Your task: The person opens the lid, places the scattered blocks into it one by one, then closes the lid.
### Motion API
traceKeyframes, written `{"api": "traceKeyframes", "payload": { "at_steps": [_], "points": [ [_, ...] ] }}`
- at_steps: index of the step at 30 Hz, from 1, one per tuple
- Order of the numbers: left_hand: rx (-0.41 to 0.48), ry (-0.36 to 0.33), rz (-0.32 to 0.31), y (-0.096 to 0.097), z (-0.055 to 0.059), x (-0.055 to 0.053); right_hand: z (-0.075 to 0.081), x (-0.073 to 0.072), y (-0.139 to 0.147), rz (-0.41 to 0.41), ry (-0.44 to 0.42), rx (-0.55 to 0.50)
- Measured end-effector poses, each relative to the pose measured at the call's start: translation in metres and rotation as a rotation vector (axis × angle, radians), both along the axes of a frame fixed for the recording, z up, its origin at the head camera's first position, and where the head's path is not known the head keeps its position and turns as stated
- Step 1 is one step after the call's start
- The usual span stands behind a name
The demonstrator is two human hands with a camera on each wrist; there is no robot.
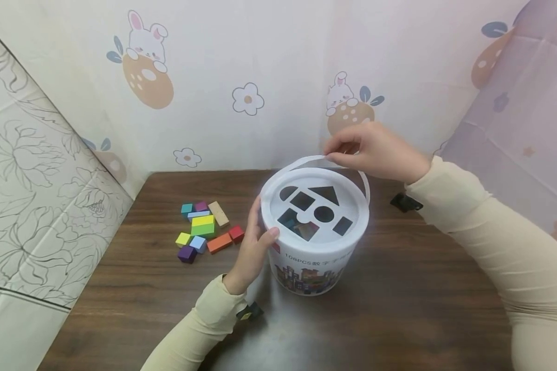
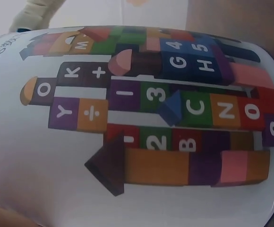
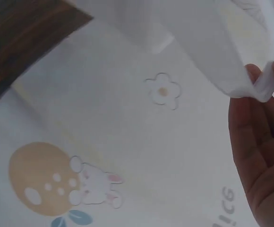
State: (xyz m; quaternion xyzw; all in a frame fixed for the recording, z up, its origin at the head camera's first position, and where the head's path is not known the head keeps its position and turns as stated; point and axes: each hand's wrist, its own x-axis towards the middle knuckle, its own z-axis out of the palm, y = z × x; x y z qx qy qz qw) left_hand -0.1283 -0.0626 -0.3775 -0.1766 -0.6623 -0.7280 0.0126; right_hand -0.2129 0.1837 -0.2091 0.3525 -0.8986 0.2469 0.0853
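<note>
A white bucket (image 1: 306, 268) stands upright on the table, its label printed with coloured blocks. Its lid (image 1: 301, 232) has cut-outs of various shapes, and some coloured pieces show through the notched one. My left hand (image 1: 250, 255) rests against the bucket's left side, fingers along the wall and thumb on the lid's rim. In the left wrist view the printed bucket wall (image 2: 80, 161) fills most of the picture. My right hand (image 1: 373, 152) pinches the white strap handle (image 1: 301, 162) above the far side of the lid; the right wrist view shows the handle (image 3: 265, 87) bent between thumb and fingers.
Left of the bucket, several coloured blocks (image 1: 203, 225) lie in a loose group on the dark wooden table (image 1: 413, 309). A patterned curtain (image 1: 278, 67) hangs behind the table's far edge, and a flower-print panel (image 1: 37, 170) stands at the left.
</note>
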Motion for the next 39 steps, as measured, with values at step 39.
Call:
{"api": "traceKeyframes", "payload": {
  "at_steps": [39],
  "points": [
    [-0.010,0.004,0.008,0.003,0.000,-0.001,-0.128,-0.049,0.027,-0.069,-0.529,-0.243]
  ]
}}
